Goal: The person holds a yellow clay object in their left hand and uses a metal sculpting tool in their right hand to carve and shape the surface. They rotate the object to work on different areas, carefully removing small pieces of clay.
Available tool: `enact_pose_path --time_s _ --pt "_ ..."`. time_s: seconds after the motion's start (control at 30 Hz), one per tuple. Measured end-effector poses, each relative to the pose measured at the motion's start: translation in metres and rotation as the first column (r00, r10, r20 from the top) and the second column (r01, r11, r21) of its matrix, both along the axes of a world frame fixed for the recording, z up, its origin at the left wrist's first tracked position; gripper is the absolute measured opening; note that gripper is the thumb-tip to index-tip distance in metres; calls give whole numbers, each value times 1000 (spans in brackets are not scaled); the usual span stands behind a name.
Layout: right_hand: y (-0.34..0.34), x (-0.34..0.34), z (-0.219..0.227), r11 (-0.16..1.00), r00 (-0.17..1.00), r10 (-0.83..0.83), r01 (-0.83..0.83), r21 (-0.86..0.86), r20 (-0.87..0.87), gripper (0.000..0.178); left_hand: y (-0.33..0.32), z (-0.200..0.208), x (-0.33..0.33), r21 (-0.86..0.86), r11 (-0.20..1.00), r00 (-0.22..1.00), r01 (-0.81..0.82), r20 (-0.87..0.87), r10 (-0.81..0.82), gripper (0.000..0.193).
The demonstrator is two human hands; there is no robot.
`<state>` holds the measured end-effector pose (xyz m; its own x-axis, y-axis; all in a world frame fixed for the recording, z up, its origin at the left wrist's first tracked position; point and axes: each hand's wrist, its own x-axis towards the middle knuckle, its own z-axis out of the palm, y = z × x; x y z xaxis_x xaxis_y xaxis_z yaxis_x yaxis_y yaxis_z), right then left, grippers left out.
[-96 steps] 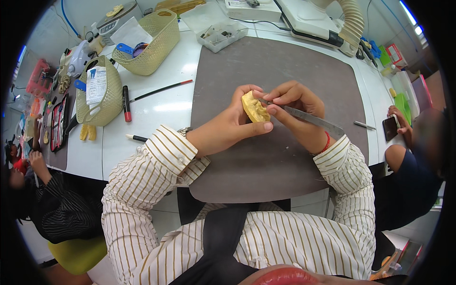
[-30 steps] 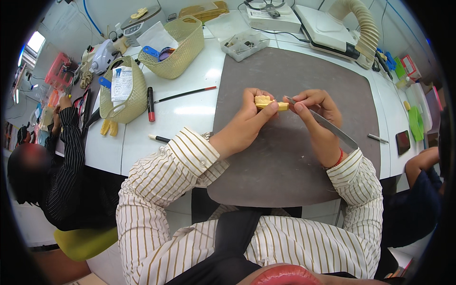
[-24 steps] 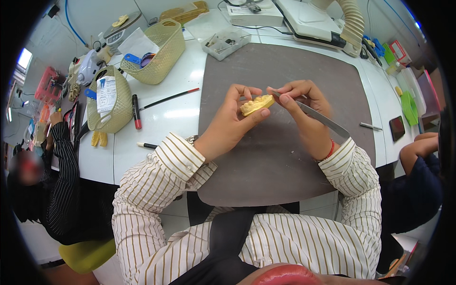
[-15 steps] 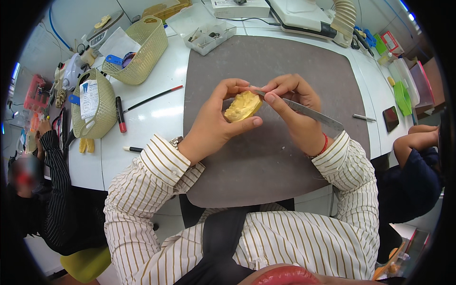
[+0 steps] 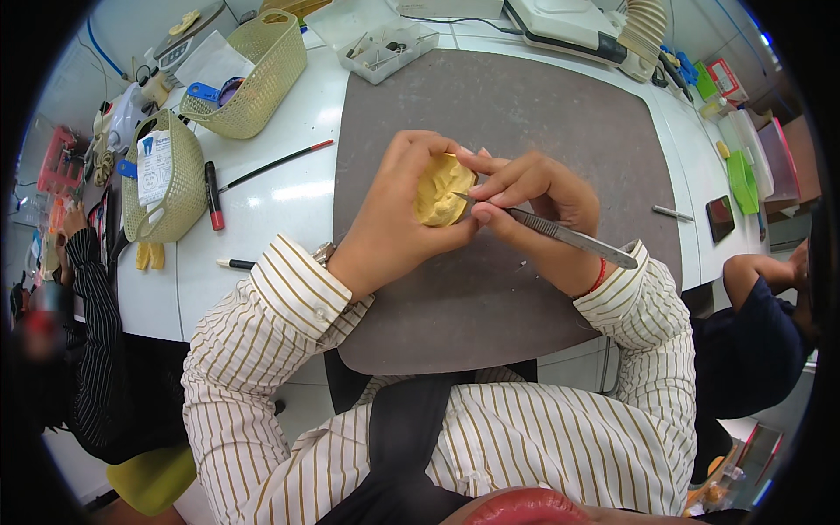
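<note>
Over the grey-brown mat [image 5: 420, 324], my left hand [image 5: 391, 206] wraps round a yellow plaster dental cast [image 5: 435, 206], its toothed side turned up. A scalpel with a flat metal handle [image 5: 573, 236] is pinched between the thumb and fingers of my right hand [image 5: 551, 201]. Its narrow tip touches or nearly touches the cast's surface near the right rim; the exact contact is too small to tell. My right fingertips rest close by the cast's edge, next to my left fingers.
Two woven baskets [image 5: 179, 206] stand at the left, beside a red-and-black marker [image 5: 213, 197] and a thin brush [image 5: 276, 166]. A compartment box [image 5: 389, 54] sits behind the mat. A phone [image 5: 720, 219] lies at the right. Other people sit on both sides.
The cast has been turned so its toothed face shows more openly. My right hand has swung the scalpel's tip onto or near that face; earlier it lay by the rim.
</note>
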<state>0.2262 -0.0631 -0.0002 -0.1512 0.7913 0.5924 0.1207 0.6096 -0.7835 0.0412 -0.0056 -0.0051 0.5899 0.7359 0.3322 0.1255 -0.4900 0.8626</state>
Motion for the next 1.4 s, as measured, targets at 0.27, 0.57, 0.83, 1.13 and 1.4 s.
enact_pose_path --time_s 0.27,0.57,0.83,1.13,1.4 --pt "-4 -6 1 998 1000 26 -25 61 -17 13 1 -1 -2 23 999 999 -44 -1 44 55" --pt "-5 -10 3 993 997 -56 49 106 61 14 -3 -2 1 69 994 996 -89 32 87 57" --pt "-7 -4 7 998 985 15 -26 63 170 17 -4 -3 1 160 979 992 -123 20 121 56" --pt "-6 -12 3 998 999 -50 51 38 -6 11 -6 -2 2 107 988 994 -108 6 108 57" --pt "-1 -9 1 995 976 65 -79 -63 -208 11 -2 -4 0 -69 997 999 26 -38 -29 59"
